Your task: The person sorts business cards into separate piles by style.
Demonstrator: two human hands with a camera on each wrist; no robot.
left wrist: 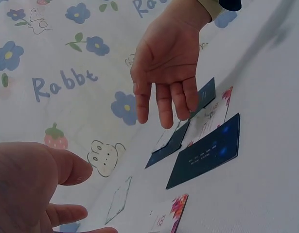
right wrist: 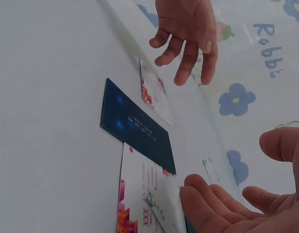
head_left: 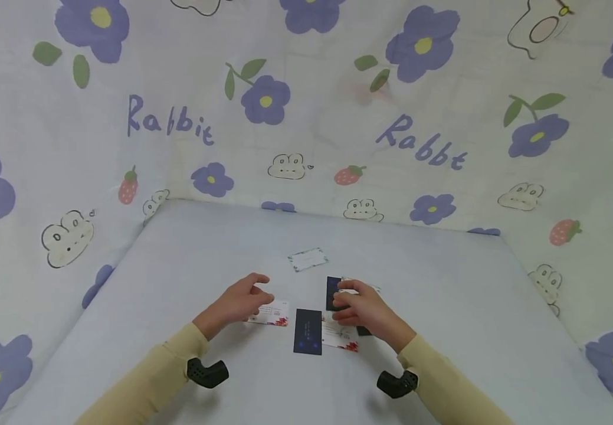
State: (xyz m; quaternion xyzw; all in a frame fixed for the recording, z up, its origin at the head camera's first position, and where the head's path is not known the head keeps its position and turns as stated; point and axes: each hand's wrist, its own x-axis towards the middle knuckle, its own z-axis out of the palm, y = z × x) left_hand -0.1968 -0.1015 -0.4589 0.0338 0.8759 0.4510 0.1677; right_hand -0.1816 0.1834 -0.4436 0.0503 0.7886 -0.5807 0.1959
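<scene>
My left hand (head_left: 239, 302) is over a white card with red flowers (head_left: 278, 314), fingers loosely bent and nothing in them. Over a small group of overlapping cards, my right hand (head_left: 369, 310) holds nothing; its fingers are relaxed and spread. A dark blue card (head_left: 308, 334) lies between the hands, beside another white card with red flowers (head_left: 340, 337). Partly covered by the right hand are a second dark card (head_left: 331, 288), a leaf-edged white card (head_left: 376, 288) and a dark corner (head_left: 363, 331). Both palms show in the wrist views, such as the left palm (right wrist: 188, 29).
A white card with a leafy border (head_left: 308, 260) lies alone farther back on the pale table (head_left: 221, 242). Behind the table hangs a curtain (head_left: 317, 136) with purple flowers, strawberries and rabbits, also along the sides. Black wrist devices (head_left: 207, 373) stick out from both sleeves.
</scene>
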